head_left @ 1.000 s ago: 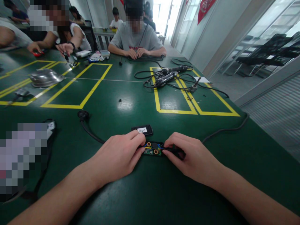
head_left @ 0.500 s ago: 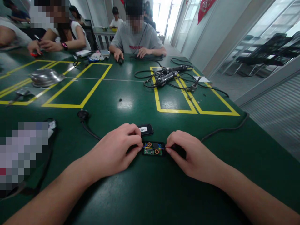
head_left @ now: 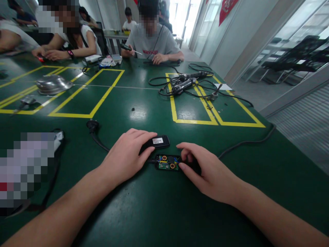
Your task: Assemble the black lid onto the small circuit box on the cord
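Observation:
An open black plastic case (head_left: pixel 167 162) lies on the table, showing a green circuit board with two copper coils and blue and yellow wires. Cords enter its two ends. Behind it lies the case's black cover (head_left: pixel 161 141), with a white label. My left hand (head_left: pixel 128 149) has its fingers at the far edge of that cover and its thumb at the near edge, closed around the left part. At the case's right end, my right hand (head_left: pixel 203 164) has thumb and forefinger apart; the thumb tip touches or nearly touches the case, and nothing is held.
A black plug (head_left: pixel 92 126) lies to the left on its cord. Farther back are black tools with tangled cables (head_left: pixel 183 85) and a shiny metal housing (head_left: pixel 53 84). Yellow tape (head_left: pixel 195 121) marks the green table. Across it, a person (head_left: pixel 154 41) holds a screwdriver (head_left: pixel 130 48).
My left hand has left the wires at the case's left end and moved to the cover. My right forefinger has lifted away from the right end. The person opposite has raised a screwdriver.

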`<action>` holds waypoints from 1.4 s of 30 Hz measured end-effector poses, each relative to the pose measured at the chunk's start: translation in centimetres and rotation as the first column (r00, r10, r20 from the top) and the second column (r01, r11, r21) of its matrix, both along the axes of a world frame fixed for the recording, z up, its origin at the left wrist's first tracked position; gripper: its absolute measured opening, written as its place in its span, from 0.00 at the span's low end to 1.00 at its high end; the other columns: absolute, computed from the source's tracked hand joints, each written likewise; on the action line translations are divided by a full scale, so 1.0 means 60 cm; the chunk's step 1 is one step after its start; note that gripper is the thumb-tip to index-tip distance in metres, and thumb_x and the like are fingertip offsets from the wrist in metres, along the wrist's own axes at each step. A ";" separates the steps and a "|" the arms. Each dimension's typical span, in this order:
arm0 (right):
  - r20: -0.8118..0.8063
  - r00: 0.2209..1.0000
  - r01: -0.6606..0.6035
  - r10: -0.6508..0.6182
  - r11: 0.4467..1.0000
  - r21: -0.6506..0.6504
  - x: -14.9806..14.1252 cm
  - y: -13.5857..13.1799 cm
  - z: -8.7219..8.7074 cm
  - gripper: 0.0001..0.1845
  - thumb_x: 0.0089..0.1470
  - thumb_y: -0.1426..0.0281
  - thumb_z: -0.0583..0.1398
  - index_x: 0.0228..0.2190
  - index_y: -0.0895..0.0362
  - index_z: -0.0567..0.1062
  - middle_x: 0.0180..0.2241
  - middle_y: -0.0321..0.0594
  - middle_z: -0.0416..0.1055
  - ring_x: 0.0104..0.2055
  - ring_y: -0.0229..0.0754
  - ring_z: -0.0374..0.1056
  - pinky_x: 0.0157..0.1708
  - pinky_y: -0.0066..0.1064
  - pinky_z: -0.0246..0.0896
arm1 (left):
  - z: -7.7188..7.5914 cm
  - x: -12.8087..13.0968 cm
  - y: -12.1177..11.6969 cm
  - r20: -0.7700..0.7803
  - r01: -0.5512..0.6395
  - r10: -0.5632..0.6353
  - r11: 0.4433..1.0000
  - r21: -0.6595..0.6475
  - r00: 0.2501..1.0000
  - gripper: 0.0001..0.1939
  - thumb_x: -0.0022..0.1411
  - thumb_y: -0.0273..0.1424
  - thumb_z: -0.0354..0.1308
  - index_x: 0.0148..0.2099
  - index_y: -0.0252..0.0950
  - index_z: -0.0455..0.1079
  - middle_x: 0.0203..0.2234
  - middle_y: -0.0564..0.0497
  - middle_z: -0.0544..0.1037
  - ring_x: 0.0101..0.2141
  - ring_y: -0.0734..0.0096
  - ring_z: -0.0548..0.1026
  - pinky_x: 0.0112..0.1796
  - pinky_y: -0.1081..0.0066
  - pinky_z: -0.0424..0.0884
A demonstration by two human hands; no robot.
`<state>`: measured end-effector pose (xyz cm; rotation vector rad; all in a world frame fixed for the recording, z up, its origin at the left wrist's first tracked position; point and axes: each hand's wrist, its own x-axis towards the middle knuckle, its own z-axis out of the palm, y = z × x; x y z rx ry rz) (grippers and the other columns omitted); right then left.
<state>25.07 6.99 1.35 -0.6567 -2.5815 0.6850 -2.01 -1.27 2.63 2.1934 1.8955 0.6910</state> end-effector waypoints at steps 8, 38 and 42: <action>-0.024 1.000 -0.001 0.001 1.000 0.017 0.002 0.000 -0.001 0.32 0.63 0.63 0.70 0.63 0.52 0.66 0.49 0.46 0.77 0.45 0.50 0.75 0.43 0.44 0.75 | 0.020 0.019 -0.022 0.062 0.320 -0.320 0.947 0.016 0.945 0.16 0.74 0.30 0.63 0.62 0.38 0.78 0.52 0.45 0.86 0.50 0.56 0.80 0.54 0.54 0.78; 0.044 0.999 -0.016 0.017 0.999 -0.032 -0.003 0.003 0.008 0.17 0.63 0.67 0.70 0.52 0.51 0.76 0.46 0.45 0.80 0.46 0.51 0.76 0.45 0.45 0.73 | 0.018 0.025 -0.021 0.114 0.288 -0.276 0.952 -0.100 0.954 0.16 0.73 0.28 0.66 0.61 0.41 0.77 0.50 0.47 0.84 0.49 0.58 0.80 0.51 0.58 0.78; 0.019 0.998 0.064 -0.063 0.997 -0.035 0.001 0.003 0.011 0.23 0.62 0.64 0.69 0.55 0.52 0.72 0.43 0.43 0.78 0.40 0.49 0.74 0.40 0.42 0.72 | 0.016 0.023 -0.017 0.155 0.174 -0.160 0.981 -0.082 0.975 0.17 0.73 0.29 0.65 0.61 0.41 0.77 0.52 0.47 0.85 0.51 0.57 0.81 0.53 0.57 0.79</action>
